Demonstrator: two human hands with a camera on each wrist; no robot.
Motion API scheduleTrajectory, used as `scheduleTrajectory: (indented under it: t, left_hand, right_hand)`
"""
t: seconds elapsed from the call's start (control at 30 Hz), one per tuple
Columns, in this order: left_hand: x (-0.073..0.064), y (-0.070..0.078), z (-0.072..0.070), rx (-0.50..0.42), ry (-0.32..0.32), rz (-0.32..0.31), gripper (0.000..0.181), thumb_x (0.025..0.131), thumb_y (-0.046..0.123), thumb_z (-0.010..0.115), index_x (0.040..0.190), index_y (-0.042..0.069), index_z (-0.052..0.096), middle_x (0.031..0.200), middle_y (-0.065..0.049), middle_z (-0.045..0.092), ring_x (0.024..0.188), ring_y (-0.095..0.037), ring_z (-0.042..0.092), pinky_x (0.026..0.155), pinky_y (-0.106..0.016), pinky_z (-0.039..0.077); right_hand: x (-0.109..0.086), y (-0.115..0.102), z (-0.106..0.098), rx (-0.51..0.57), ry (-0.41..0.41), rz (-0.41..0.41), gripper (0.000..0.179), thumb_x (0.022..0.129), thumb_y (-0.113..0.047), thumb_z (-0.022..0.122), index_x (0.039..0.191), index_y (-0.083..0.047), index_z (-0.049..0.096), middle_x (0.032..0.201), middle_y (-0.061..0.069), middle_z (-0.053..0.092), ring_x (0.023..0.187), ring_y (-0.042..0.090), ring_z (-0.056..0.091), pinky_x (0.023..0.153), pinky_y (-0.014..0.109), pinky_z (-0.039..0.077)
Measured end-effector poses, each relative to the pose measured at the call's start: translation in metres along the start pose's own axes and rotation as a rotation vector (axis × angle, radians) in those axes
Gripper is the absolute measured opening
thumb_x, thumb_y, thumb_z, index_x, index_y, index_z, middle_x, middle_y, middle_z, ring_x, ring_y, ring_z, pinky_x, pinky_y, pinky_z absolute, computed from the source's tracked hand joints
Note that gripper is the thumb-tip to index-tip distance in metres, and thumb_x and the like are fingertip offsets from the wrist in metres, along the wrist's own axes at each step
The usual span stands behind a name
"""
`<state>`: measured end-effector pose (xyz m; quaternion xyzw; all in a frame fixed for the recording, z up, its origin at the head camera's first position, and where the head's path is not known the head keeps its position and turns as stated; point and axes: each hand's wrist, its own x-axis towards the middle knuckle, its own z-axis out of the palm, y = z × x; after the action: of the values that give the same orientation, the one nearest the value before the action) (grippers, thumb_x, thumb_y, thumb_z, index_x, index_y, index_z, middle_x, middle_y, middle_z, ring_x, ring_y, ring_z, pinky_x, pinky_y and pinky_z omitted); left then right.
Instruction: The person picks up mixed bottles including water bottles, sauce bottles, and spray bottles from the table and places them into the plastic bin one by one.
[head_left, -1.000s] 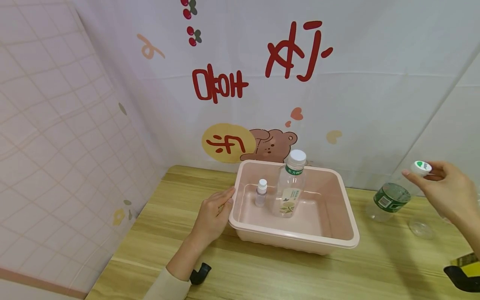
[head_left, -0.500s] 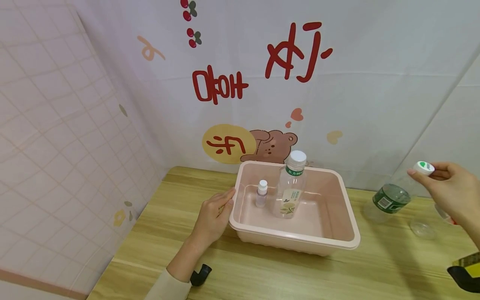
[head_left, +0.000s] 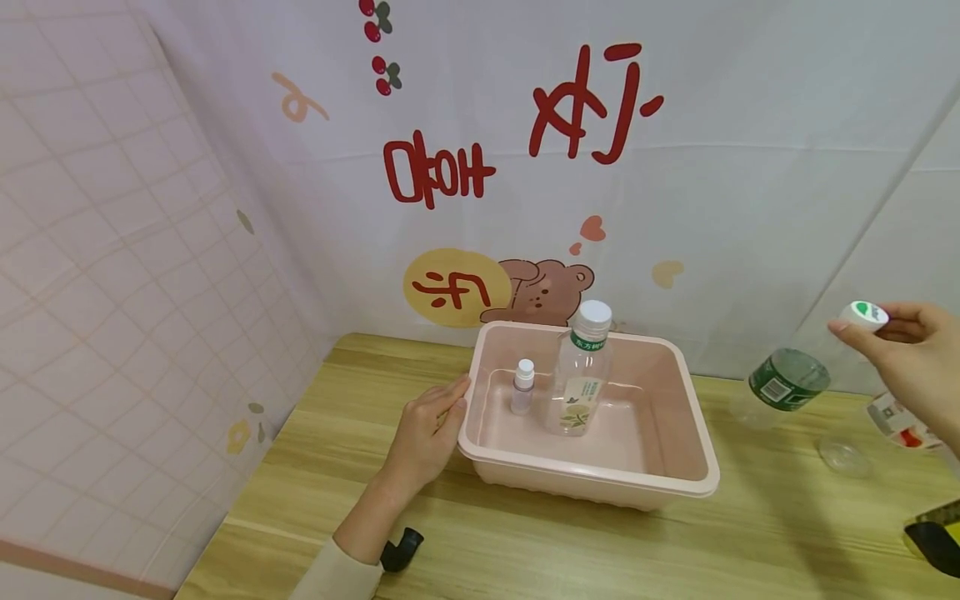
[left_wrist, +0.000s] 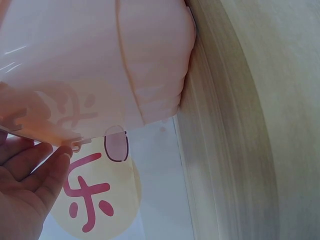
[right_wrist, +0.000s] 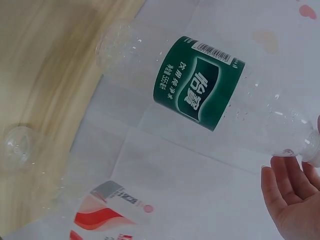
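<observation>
The right hand [head_left: 911, 346], to the right of the pink basin, has its thumb and fingers closed around the neck and white cap of one clear plastic bottle with a green label [head_left: 787, 381]; the cap is uppermost, and whether the bottle's base touches the bench cannot be told. The left hand [head_left: 423, 433] grips the rim on the left side of the pink basin [head_left: 588, 479], its fingers bent and gathered at the edge. The basin is one glossy plastic tub, rectangular with rounded corners and a smooth lip. Two bottles stand inside it: one tall clear bottle [head_left: 581, 379], with a white screw cap and green neck band, near the middle, and one small bottle [head_left: 523, 392], white-capped and see-through, to its left. Farther right of the basin, partly behind the right hand, is a fourth bottle, a clear one with a red-and-white label [head_left: 903, 421]. The basin rests on a wood-grain bench [head_left: 525, 550]. Behind it hangs a lightly creased white cloth [head_left: 735, 208] printed with one brown bear, two pairs of cherries and red lettering.
</observation>
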<state>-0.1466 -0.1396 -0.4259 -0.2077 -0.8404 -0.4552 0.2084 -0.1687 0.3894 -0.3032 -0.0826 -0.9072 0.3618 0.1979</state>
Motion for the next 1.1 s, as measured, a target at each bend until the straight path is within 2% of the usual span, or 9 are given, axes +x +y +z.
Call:
scheduleTrajectory:
  t: [0.07,0.17,0.33,0.53,0.9,1.1]
  left_hand:
    - [0.0,0.001,0.0,0.0,0.001,-0.001,0.033,0.102,0.008,0.06,0.132,-0.005,0.069,0.135,-0.015,0.068,0.124,-0.032,0.067,0.105,-0.049,0.054]
    - [-0.002,0.002,0.0,0.001,-0.002,0.0,0.034,0.102,0.008,0.06,0.132,-0.006,0.069,0.135,-0.017,0.068,0.124,-0.034,0.066,0.105,-0.05,0.053]
    - [-0.002,0.002,0.001,-0.002,-0.01,-0.015,0.033,0.103,0.008,0.059,0.133,-0.006,0.068,0.135,-0.017,0.067,0.125,-0.031,0.066,0.106,-0.047,0.054]
    - [-0.002,0.002,0.001,-0.002,-0.007,-0.011,0.033,0.104,0.008,0.059,0.133,-0.005,0.068,0.135,-0.018,0.068,0.125,-0.031,0.066,0.105,-0.047,0.054]
    - [-0.002,0.001,0.001,0.007,-0.005,0.004,0.033,0.103,0.007,0.059,0.132,-0.005,0.069,0.135,-0.016,0.068,0.125,-0.03,0.066,0.105,-0.046,0.054]
    - [-0.002,0.001,0.001,0.009,-0.004,0.0,0.033,0.103,0.007,0.059,0.133,-0.005,0.069,0.136,-0.015,0.068,0.125,-0.03,0.066,0.105,-0.046,0.054]
  right_hand:
    - [0.001,-0.002,-0.002,0.023,0.017,-0.013,0.021,0.102,-0.025,0.069,0.112,-0.015,0.053,0.093,-0.023,0.046,0.08,-0.01,0.043,0.064,0.002,0.039]
    - [0.0,-0.007,-0.003,0.053,0.049,-0.023,0.026,0.101,-0.026,0.069,0.111,-0.033,0.046,0.093,-0.028,0.045,0.082,-0.011,0.043,0.064,0.001,0.038]
    - [-0.002,-0.022,-0.004,0.158,0.152,-0.055,0.037,0.099,-0.018,0.071,0.107,-0.044,0.046,0.092,-0.033,0.049,0.085,-0.012,0.045,0.066,0.0,0.034]
    - [0.0,-0.044,-0.004,0.242,0.269,-0.051,0.041,0.096,-0.01,0.073,0.105,-0.045,0.053,0.092,-0.03,0.055,0.085,-0.011,0.05,0.062,0.004,0.033]
    - [0.0,-0.074,-0.003,0.354,0.312,-0.017,0.04,0.096,-0.002,0.071,0.104,-0.039,0.058,0.093,-0.023,0.059,0.089,-0.004,0.05,0.069,0.004,0.036]
    - [0.0,-0.08,-0.003,0.4,0.321,-0.084,0.041,0.095,0.003,0.071,0.105,-0.036,0.064,0.092,-0.022,0.063,0.089,-0.001,0.052,0.07,0.004,0.038]
